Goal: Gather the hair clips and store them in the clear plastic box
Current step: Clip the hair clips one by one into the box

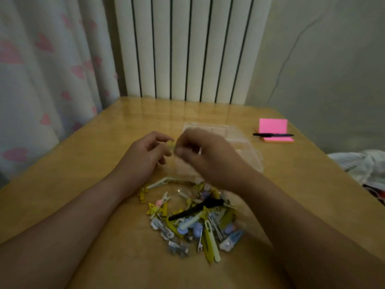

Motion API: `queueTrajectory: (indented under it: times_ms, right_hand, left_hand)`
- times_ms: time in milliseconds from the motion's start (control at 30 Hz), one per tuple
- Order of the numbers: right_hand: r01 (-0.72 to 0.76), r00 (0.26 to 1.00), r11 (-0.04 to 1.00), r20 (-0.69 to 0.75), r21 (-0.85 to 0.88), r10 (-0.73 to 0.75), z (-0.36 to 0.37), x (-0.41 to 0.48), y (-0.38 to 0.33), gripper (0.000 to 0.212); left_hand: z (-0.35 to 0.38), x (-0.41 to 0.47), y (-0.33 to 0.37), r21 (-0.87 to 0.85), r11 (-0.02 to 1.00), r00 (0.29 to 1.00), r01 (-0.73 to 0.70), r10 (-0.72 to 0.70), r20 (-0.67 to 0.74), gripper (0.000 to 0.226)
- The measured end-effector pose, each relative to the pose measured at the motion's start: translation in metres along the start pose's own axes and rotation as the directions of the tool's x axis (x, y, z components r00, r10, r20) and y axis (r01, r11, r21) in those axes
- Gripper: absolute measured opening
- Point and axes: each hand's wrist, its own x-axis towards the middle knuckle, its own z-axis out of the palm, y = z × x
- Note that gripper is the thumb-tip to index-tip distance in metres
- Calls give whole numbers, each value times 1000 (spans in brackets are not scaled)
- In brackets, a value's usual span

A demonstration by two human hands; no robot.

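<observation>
Pinching a small pale-yellow clip [171,143] just in front of the clear plastic box [239,140], the left hand [145,155] curls its fingers round it; the right hand [206,157] is blurred, its fingers' grip unclear. Nearer than the box, glossy plastic and metal hair clips [193,217] lie heaped on the smooth wooden worktop [83,184].
</observation>
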Motion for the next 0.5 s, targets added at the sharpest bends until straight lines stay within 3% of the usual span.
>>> queueTrajectory:
  times_ms: [100, 167, 267, 500]
  right_hand:
    - [-232, 944, 968, -218, 99, 248, -22, 9, 25, 10]
    - [-368, 876, 921, -283, 130, 390, -32, 17, 48, 15]
    - [-505, 830, 857, -218, 98, 514, -34, 34, 73, 16]
    - [-668, 738, 739, 54, -92, 673, -19, 70, 78, 20]
  left_hand:
    - [4, -5, 0, 137, 986, 989, -100, 84, 118, 16]
    - [7, -6, -1, 185, 972, 977, -146, 113, 178, 17]
    - [7, -4, -3, 193, 967, 974, -163, 127, 185, 16]
    - [6, -3, -9, 164, 969, 965, -185, 148, 215, 11]
